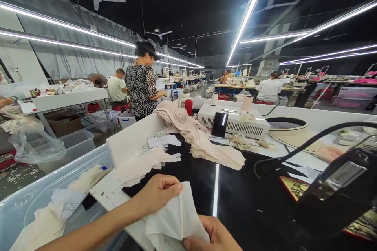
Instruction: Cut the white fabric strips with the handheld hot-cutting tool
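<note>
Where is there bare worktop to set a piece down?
The black worktop shows bare, save a small white scrap, between the white fabric in the right hand, the stacked beige pieces beyond it and the black machine. Crowded: the back, around the phone and white vented box; the left, under more beige fabric.

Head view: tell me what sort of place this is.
Probably a sewing workshop: the left hand and right hand hold white cloth, a stack of cut cloth lies beyond them, and a red spool stands beside that stack.
</note>
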`<state>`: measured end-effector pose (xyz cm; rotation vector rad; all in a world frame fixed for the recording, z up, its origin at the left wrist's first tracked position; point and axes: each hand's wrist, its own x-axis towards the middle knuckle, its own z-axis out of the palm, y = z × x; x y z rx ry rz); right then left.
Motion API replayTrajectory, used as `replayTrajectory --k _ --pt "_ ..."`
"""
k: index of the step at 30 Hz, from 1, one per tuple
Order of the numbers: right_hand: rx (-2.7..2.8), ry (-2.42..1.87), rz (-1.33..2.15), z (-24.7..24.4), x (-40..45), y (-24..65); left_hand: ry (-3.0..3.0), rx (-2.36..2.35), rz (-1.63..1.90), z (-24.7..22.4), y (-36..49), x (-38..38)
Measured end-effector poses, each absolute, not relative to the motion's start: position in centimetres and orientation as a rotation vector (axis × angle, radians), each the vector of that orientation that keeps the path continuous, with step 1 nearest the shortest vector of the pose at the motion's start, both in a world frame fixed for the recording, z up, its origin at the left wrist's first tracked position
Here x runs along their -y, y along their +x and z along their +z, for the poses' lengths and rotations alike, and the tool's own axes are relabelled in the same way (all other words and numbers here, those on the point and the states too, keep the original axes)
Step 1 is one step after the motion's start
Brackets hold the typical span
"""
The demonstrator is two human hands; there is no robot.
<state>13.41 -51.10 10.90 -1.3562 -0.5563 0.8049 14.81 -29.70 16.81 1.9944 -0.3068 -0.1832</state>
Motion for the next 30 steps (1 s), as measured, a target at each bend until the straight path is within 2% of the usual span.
replayTrajectory --k 3,8,11,16,21,27,30 --pt "0.571 -1.629 0.638 12.4 52.2 14.1 2.134 0.469 -0.006 18.7 15.5 29.5" --pt "0.63 -2.073 0.042 12.5 55.6 17.2 2.572 1.133 0.598 19.5 15.4 30.0" --pt "0.754 -2.293 -0.359 9.8 57.4 19.4 2.593 1.41 0.736 16.3 15.0 31.4" --pt "0.914 -2.557 -1.02 6.6 58.6 20.8 2.447 1.411 0.881 9.3 15.4 33.3" --pt "1.095 -2.524 -1.094 7.7 57.5 19.9 2.467 1.431 0.785 6.6 16.2 33.5" --pt "1.152 -2.49 -1.028 10.5 57.1 16.8 2.519 1.358 0.542 9.0 14.2 33.1" --pt "1.24 -2.397 -1.254 13.1 60.3 13.7 2.511 1.339 0.447 10.3 13.5 32.8"
